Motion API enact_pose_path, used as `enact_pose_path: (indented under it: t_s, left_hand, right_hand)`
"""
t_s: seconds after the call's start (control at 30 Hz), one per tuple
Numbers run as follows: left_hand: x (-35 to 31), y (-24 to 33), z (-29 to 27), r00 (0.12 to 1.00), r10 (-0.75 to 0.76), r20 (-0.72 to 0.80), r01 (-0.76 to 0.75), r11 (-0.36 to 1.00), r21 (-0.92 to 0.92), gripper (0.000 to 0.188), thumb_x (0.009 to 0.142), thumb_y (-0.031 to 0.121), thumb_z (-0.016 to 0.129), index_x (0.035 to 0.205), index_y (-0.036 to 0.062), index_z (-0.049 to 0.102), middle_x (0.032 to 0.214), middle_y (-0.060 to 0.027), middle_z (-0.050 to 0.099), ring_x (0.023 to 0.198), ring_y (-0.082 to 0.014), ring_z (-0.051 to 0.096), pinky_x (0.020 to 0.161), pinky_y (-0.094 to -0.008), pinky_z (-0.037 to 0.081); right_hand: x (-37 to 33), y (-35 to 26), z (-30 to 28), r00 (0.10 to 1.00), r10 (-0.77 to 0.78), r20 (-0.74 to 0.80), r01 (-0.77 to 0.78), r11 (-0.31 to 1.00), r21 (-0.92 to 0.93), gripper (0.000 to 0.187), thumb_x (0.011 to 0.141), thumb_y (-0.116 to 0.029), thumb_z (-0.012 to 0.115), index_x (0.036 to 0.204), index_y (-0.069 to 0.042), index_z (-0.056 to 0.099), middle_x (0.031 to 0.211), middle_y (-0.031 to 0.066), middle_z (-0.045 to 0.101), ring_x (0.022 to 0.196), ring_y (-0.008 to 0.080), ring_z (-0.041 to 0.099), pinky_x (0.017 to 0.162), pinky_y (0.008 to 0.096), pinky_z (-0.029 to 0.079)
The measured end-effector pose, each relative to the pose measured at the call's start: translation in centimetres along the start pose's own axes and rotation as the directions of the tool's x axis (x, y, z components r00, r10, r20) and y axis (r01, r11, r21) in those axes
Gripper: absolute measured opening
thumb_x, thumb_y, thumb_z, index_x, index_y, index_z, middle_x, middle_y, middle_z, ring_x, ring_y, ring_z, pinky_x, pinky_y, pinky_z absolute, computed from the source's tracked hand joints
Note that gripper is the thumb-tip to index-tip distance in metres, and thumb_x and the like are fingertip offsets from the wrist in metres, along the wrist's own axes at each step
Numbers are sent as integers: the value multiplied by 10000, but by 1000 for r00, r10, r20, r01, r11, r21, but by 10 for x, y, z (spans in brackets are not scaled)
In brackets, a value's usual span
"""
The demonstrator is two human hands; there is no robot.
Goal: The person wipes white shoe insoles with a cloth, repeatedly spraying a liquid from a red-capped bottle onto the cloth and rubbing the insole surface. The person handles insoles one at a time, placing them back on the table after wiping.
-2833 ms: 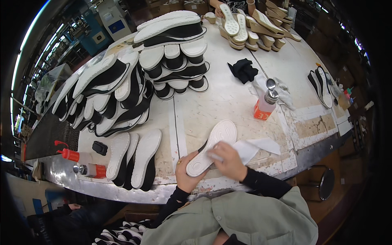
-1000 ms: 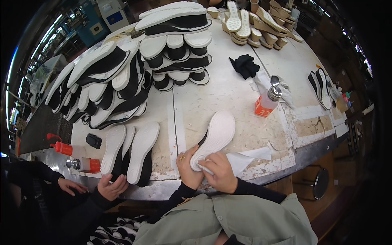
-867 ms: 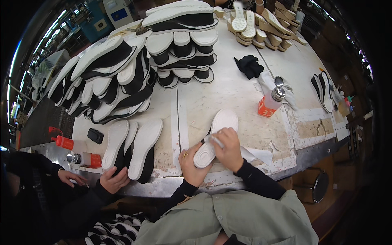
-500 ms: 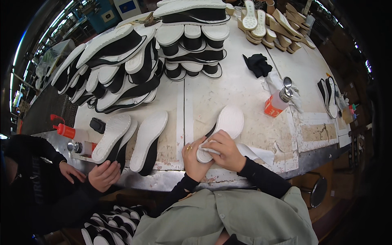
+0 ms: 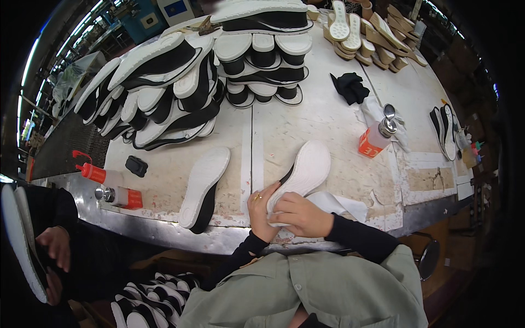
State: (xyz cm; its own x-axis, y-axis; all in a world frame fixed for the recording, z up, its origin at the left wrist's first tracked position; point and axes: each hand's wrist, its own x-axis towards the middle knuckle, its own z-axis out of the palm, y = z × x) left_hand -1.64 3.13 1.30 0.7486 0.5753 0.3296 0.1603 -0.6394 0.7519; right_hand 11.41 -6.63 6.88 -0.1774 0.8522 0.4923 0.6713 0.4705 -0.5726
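White rubber fills both hands: the left fingers point(image 5: 258, 198), one wearing a ring, clamp the heel end of a white sole point(image 5: 302, 174), steadying it, while the right hand point(image 5: 298, 213) closes over a white cloth point(image 5: 336, 205) pressed against that same end, as if to wipe it. The sole lies tread-up on the table point(image 5: 328, 117), toe pointing away from the person, its dark edge showing on the left side, so the pale face is open to the cloth. The cloth trails to the right along the table's near edge. Just left lies another sole point(image 5: 203, 186), apart from the hands. Farther out stand an orange bottle point(image 5: 374, 139) with a metal cap on the right, two more bottles point(image 5: 112, 188) at the left edge, and stacked soles point(image 5: 180, 82) at the back. A co-worker's hand point(image 5: 53, 246) holds a sole low on the left.
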Motion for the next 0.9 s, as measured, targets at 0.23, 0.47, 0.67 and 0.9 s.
enact_pose_path:
  t_s: [0.23,0.47,0.67,0.9]
  left_hand:
    - [0,1,3,998,-58,3,58,998,-5,650,663,126,756,1286,68,581,1231,-115,642,1124,-286,583,1042,-431,325]
    - [-1,3,3,1000,-28,12,28,1000,4,688,623,134,774,1280,68,582,1227,-120,641,1136,-295,574,1049,-426,314]
    - [0,1,2,1000,-4,-11,3,1000,-28,681,637,143,783,1284,76,580,1223,-115,643,1140,-289,573,1053,-430,312]
    - [2,7,1,998,-47,-32,46,999,-26,662,625,135,798,1255,69,605,1184,-128,661,1086,-304,599,1012,-424,359]
  right_hand:
    - [11,8,9,968,54,-246,-52,999,16,300,670,2,669,959,-68,637,915,84,550,890,311,523,782,399,441]
    - [5,13,5,980,73,-187,-88,993,-73,299,653,-2,663,936,-98,655,919,44,547,867,270,510,754,373,413]
    - [-9,0,0,996,39,-80,-42,998,-40,313,659,-14,667,958,-104,650,910,63,552,872,285,518,767,381,411]
    - [-3,2,19,966,96,-239,-105,994,-26,329,654,3,689,961,-115,678,956,61,582,890,291,534,788,394,415]
